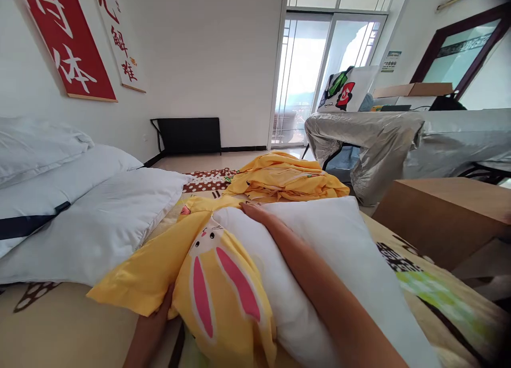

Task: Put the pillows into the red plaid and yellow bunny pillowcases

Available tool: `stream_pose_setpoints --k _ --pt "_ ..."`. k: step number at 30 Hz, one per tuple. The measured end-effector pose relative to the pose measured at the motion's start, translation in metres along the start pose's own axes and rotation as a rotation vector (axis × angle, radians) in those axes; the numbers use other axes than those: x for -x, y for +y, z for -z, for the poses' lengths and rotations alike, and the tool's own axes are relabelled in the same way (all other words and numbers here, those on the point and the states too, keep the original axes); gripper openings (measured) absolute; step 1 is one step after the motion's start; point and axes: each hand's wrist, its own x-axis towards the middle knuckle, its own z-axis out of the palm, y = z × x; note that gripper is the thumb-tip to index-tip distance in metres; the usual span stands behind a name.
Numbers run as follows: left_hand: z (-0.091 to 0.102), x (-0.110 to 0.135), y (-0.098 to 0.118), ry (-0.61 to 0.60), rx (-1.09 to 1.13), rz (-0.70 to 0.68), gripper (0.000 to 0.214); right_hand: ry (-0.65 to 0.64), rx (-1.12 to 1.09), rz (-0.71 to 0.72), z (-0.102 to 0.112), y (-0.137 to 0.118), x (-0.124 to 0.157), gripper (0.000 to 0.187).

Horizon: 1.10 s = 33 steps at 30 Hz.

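A white pillow (327, 261) lies across my lap on the bed, partly inside a yellow pillowcase (207, 283) printed with a pink-eared rabbit. My right hand (257, 212) reaches along the top of the pillow to its far end, fingers curled over the edge where pillow meets pillowcase. My left hand (162, 309) sits low at the near side, pinching the open hem of the yellow pillowcase; its fingers are mostly hidden under the fabric.
Several bare white pillows (80, 208) are stacked at the left. A heap of yellow pillowcases (283, 179) lies at the far end of the bed. A brown cardboard box (447, 213) stands at the right, beside a silver-covered table (399, 139).
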Motion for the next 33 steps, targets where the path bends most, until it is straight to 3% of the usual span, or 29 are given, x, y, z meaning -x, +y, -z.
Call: stream_pose_setpoints --k 3,6,12,14,17,20,22,23,25,26,29,31,33 --pt "0.005 -0.001 0.002 -0.035 -0.02 -0.019 0.048 -0.022 0.012 -0.004 -0.02 -0.001 0.008 0.029" --pt "0.01 0.0 0.004 -0.048 -0.012 -0.019 0.03 0.065 0.068 -0.041 -0.007 -0.002 0.016 0.025" --pt "0.017 0.003 0.023 -0.117 -0.162 -0.202 0.037 0.425 0.188 -0.064 0.071 -0.011 0.04 0.032" --pt "0.021 0.004 0.043 -0.165 -0.287 -0.306 0.041 0.565 0.247 -0.026 0.103 -0.008 0.049 0.032" --pt "0.026 0.016 0.079 -0.244 -0.605 -0.452 0.043 0.889 0.392 0.097 0.145 0.002 0.062 0.029" --pt "0.034 0.041 0.116 -0.379 -0.688 -0.497 0.04 1.086 0.458 0.189 0.171 0.006 0.078 0.031" --pt "0.042 0.054 0.139 -0.44 -0.542 -0.678 0.036 1.063 0.485 0.223 0.173 0.002 0.09 0.03" --pt "0.046 0.056 0.15 -0.374 -0.435 -0.803 0.033 1.007 0.503 0.241 0.169 -0.001 0.097 0.029" --pt "0.056 0.049 0.17 -0.09 -0.272 -0.984 0.025 0.813 0.538 0.306 0.152 -0.009 0.107 0.027" --pt "0.059 0.04 0.178 0.092 -0.225 -1.012 0.02 0.69 0.552 0.362 0.14 -0.013 0.11 0.028" --pt "0.066 -0.003 0.193 0.511 -0.155 -0.944 0.019 0.407 0.576 0.565 0.103 -0.019 0.111 0.03" --pt "0.069 -0.033 0.195 0.513 -0.145 -0.877 0.04 0.383 0.579 0.649 0.087 -0.02 0.105 0.029" --pt "0.072 -0.056 0.193 0.397 -0.136 -0.798 0.053 0.438 0.57 0.681 0.08 -0.022 0.099 0.028"
